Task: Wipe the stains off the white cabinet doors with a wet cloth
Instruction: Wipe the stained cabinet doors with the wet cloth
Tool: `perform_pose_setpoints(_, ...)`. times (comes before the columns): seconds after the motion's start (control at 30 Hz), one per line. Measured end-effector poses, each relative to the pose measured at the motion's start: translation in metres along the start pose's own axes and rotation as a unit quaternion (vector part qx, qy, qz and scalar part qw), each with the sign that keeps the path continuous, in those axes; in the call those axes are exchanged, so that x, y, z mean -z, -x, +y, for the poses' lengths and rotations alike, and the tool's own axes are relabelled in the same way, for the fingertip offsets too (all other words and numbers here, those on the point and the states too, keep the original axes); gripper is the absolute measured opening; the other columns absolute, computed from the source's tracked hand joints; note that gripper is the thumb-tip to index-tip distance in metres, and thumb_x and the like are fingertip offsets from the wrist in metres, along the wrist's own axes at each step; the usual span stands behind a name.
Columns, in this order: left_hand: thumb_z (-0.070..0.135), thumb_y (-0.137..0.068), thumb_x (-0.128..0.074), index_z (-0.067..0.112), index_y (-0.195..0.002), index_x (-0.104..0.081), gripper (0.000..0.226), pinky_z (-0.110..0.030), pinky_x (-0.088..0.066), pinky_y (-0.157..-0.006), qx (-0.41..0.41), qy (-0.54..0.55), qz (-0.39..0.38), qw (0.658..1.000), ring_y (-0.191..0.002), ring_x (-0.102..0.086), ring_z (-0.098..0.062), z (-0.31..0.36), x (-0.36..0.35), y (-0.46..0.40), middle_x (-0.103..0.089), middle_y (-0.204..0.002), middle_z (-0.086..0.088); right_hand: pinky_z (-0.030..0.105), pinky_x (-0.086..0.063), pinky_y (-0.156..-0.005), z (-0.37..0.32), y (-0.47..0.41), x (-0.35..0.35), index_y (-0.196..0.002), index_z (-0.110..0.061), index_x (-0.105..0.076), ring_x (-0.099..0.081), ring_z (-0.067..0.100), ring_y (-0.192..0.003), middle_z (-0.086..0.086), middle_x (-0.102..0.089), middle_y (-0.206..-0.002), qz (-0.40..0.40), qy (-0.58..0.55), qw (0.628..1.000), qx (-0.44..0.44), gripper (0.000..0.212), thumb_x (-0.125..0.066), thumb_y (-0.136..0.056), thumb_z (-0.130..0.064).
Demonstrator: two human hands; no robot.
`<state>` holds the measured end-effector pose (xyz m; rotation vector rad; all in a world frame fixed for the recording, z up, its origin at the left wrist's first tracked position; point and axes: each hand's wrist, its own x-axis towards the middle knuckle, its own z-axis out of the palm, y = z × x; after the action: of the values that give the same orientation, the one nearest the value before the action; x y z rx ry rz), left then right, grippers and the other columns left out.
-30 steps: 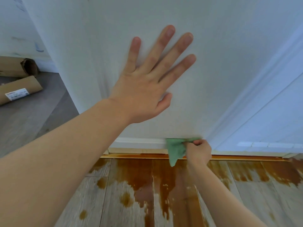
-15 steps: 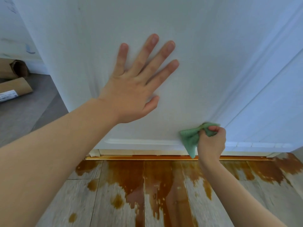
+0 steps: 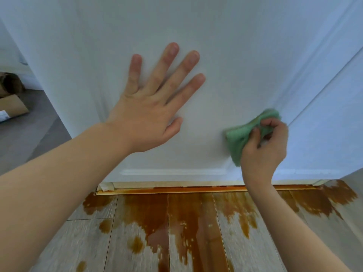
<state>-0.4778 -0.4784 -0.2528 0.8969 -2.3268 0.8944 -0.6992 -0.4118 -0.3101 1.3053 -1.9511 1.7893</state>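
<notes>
**Green cloth pressed low on the white door**

The left hand [image 3: 145,114] lies flat on the white cabinet door [image 3: 225,46], fingers straight and spread, pointing toward 1 o'clock, holding nothing. At 3 o'clock from it, well apart, the right hand [image 3: 265,146] has its fingers curled round a bunched green cloth [image 3: 240,138], which touches the door just beside a raised moulding edge [image 3: 314,79] running toward 1 o'clock. Below the door, at 6 o'clock, brown stains [image 3: 176,213] spread over the pale plank floor [image 3: 78,242]. At 9 o'clock, cardboard [image 3: 11,107] lies on the grey floor.
</notes>
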Motion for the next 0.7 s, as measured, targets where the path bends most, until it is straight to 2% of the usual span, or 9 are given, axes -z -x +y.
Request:
perform_pose_setpoints(0.07, 0.040, -0.085, -0.042, 0.021, -0.147, 0.008, 0.082, -0.048, 0.027, -0.102, 0.002, 0.001, 0.008, 1.000, -0.133, 0.035, -0.023, 0.001, -0.001, 0.000, 0.027, -0.150, -0.001, 0.002, -0.033, -0.067, 0.019, 0.020, -0.001, -0.094, -0.011, -0.051, -0.042, 0.002, -0.075, -0.002, -0.050, -0.091, -0.052, 0.040, 0.998, -0.008, 0.016, -0.055, -0.087, 0.003)
perform_pose_setpoints(0.13, 0.041, -0.082, -0.043, 0.021, -0.147, 0.008, 0.085, -0.049, 0.025, -0.103, 0.006, 0.001, 0.012, 1.000, -0.134, 0.033, -0.023, 0.002, -0.001, 0.000, 0.025, -0.151, -0.002, 0.004, -0.035, -0.065, 0.034, 0.037, -0.001, -0.088, -0.015, -0.049, -0.049, 0.013, -0.078, -0.003, -0.052, -0.088, -0.125, 0.070, 0.989, -0.042, 0.021, -0.055, -0.085, 0.005)
perform_pose_setpoints(0.2, 0.043, -0.081, -0.042, 0.021, -0.148, 0.006, 0.086, -0.051, 0.022, -0.105, 0.010, -0.006, 0.015, 1.000, -0.136, 0.030, -0.023, 0.002, 0.001, 0.000, 0.025, -0.149, -0.001, 0.012, -0.036, -0.065, 0.035, 0.037, 0.004, -0.086, -0.016, -0.050, -0.052, 0.020, -0.081, -0.003, -0.054, -0.086, -0.180, 0.075, 0.977, -0.082, 0.022, -0.055, -0.085, 0.006)
perform_pose_setpoints(0.27, 0.044, -0.081, -0.039, 0.021, -0.149, 0.005, 0.084, -0.052, 0.018, -0.106, 0.011, -0.009, 0.007, 1.000, -0.138, 0.026, -0.023, 0.003, 0.000, 0.001, 0.025, -0.150, 0.000, 0.022, -0.039, -0.066, 0.023, 0.025, 0.009, -0.086, -0.017, -0.051, -0.052, 0.020, -0.081, -0.004, -0.054, -0.084, -0.188, 0.070, 0.976, -0.089, 0.020, -0.055, -0.087, 0.003)
perform_pose_setpoints(0.4, 0.043, -0.080, -0.036, 0.019, -0.149, -0.007, 0.079, -0.052, 0.007, -0.110, 0.019, 0.013, -0.015, 1.000, -0.143, 0.009, -0.025, 0.005, 0.012, 0.001, 0.010, -0.156, -0.001, 0.012, -0.032, -0.059, -0.045, -0.045, 0.026, -0.089, -0.021, -0.046, -0.044, 0.008, -0.073, -0.009, -0.052, -0.084, -0.112, 0.041, 0.993, -0.001, 0.023, -0.054, -0.086, 0.001)
perform_pose_setpoints(0.5, 0.038, -0.078, -0.039, 0.015, -0.145, -0.028, 0.072, -0.053, -0.018, -0.107, 0.015, 0.053, -0.031, 0.998, -0.142, -0.013, -0.029, 0.006, 0.038, -0.001, -0.015, -0.156, -0.007, 0.014, -0.029, -0.063, -0.119, -0.117, 0.045, -0.098, -0.020, -0.048, -0.043, 0.002, -0.084, -0.007, -0.052, -0.099, -0.050, -0.001, 0.995, 0.088, 0.021, -0.052, -0.087, -0.002)
perform_pose_setpoints(0.57, 0.031, -0.077, -0.041, 0.013, -0.138, -0.039, 0.063, -0.048, -0.030, -0.098, 0.018, 0.076, 0.008, 0.997, -0.135, -0.027, -0.030, -0.009, 0.064, -0.016, -0.028, -0.150, -0.011, 0.015, -0.026, -0.068, -0.173, -0.170, 0.054, -0.106, -0.015, -0.051, -0.048, 0.011, -0.097, -0.004, -0.051, -0.108, -0.002, -0.006, 0.989, 0.149, 0.019, -0.050, -0.088, -0.008)
perform_pose_setpoints(0.7, 0.024, -0.080, -0.043, 0.006, -0.133, -0.043, 0.056, -0.046, -0.029, -0.096, 0.102, 0.078, 0.131, 0.983, -0.134, -0.029, -0.032, -0.075, 0.138, -0.075, -0.034, -0.146, -0.016, 0.018, -0.028, -0.070, -0.283, -0.245, 0.056, -0.115, -0.017, -0.052, -0.051, 0.015, -0.104, -0.003, -0.052, -0.115, 0.087, 0.001, 0.967, 0.239, 0.025, -0.046, -0.091, -0.022)
